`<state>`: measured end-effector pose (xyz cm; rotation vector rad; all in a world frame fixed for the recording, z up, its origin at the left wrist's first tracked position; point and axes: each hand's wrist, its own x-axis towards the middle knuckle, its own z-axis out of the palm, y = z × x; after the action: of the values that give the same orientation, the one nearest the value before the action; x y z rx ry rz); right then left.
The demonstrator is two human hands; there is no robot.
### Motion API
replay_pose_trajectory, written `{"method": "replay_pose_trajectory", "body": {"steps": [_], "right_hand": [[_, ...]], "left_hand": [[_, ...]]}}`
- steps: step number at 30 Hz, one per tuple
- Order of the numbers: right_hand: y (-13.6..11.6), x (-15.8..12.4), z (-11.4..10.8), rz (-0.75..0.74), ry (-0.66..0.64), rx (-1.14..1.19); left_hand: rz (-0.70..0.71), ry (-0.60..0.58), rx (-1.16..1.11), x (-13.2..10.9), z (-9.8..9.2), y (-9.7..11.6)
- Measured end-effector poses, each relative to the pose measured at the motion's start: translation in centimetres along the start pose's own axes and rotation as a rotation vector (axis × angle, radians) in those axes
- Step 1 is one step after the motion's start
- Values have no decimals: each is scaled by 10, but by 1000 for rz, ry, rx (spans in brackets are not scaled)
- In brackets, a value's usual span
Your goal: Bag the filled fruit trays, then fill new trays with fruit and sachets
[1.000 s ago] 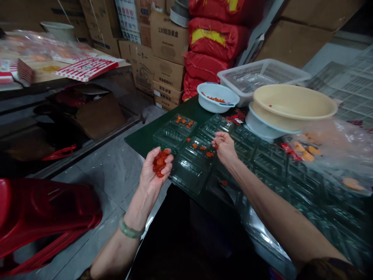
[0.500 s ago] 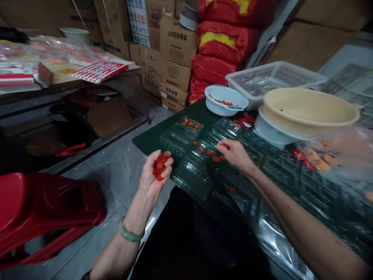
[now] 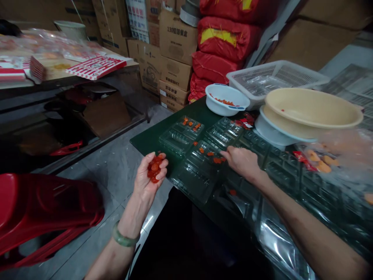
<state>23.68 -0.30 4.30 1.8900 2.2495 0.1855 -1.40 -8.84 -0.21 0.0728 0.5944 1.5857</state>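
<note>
Brown cardboard boxes (image 3: 178, 41) stand stacked beyond the grey tiled floor (image 3: 109, 165), a red stool (image 3: 46, 206) at left.

Left hand (image 3: 145, 175) cupping red-orange pieces (image 3: 154, 170) at view-centre's eight o'clock; right hand (image 3: 242, 161) hanging just beside orange slices (image 3: 217, 160), near four; pale-blue bowl (image 3: 220, 108) sitting at two!

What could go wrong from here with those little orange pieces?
The left hand cups a heap of orange pieces near the edge of the green table, with floor showing beside it, so a piece might slip and drop.

The right hand is close to loose pieces at the clear tray; a brush could shift them.

A stray piece lies apart on clear plastic and might be overlooked.
</note>
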Motion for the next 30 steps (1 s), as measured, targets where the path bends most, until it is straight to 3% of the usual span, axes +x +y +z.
{"method": "replay_pose_trajectory", "body": {"steps": [4,10,16,24,27,30], "right_hand": [[-4,-6,8,-54,-90,-37],[-23,10,-4,-45,92,104],[-60,37,-7,-115,81,162],[-100,73,-21,-141,-102,212],[-89,79,-22,-125,-89,287],[-47,92,-20,-26,16,386]], "left_hand": [[-34,11,-10,0,1,-4],[-23,52,-22,0,1,-4],[-5,63,-28,2,0,-2],[-47,130,-35,4,5,0],[-45,139,-17,5,8,3],[-11,153,-11,7,10,6]]}}
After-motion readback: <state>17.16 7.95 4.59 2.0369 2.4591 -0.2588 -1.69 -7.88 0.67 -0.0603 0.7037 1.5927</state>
